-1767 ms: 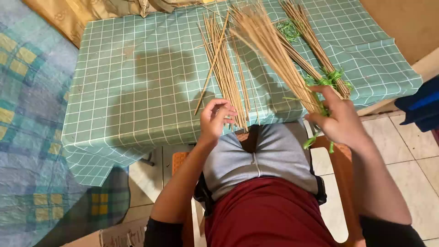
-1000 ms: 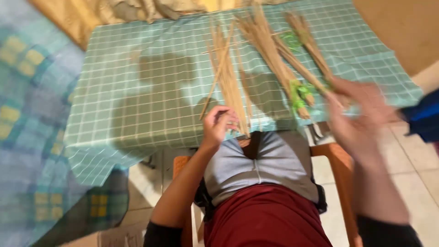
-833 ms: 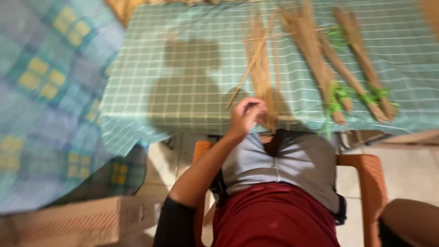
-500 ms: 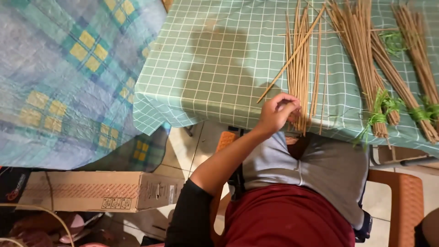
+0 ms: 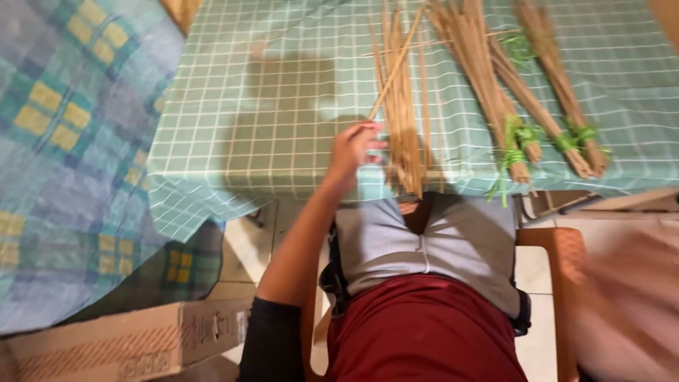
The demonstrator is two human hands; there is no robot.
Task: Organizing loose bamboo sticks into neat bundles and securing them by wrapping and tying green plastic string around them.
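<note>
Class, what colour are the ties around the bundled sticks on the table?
Green ties, clearest in the head view.

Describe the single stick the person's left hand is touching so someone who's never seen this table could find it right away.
Start at the table with the green checked cloth and find the loose pile of thin tan sticks near its front edge, left of the green-tied bundles. The left hand pinches the lower end of one stick. Unlike its neighbours, it slants diagonally across the pile toward the upper right.
</note>
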